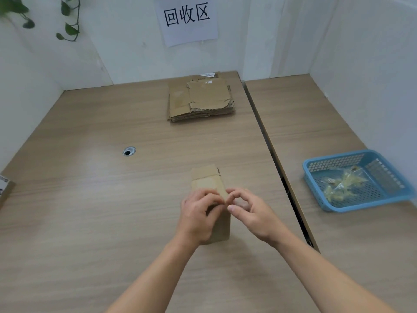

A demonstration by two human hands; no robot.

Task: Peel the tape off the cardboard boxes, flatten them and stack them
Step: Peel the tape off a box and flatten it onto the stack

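Observation:
A small brown cardboard box (pixel 208 184) stands on the wooden table (pixel 112 199) near the middle, one flap raised at its far end. My left hand (pixel 198 215) grips the box from the left, fingers curled over its top edge. My right hand (pixel 250 211) is at the box's right top edge, thumb and forefinger pinched together there; whether tape is between them is too small to tell. A stack of flattened cardboard boxes (pixel 200 98) lies at the far side of the table.
A blue plastic basket (pixel 316 163) with crumpled clear tape stands on the adjoining table at the right. A gap (pixel 270 150) separates the two tables. Another box corner (pixel 5 188) shows at the left edge. A cable hole (pixel 129 151) is at centre left. Walls enclose the far side.

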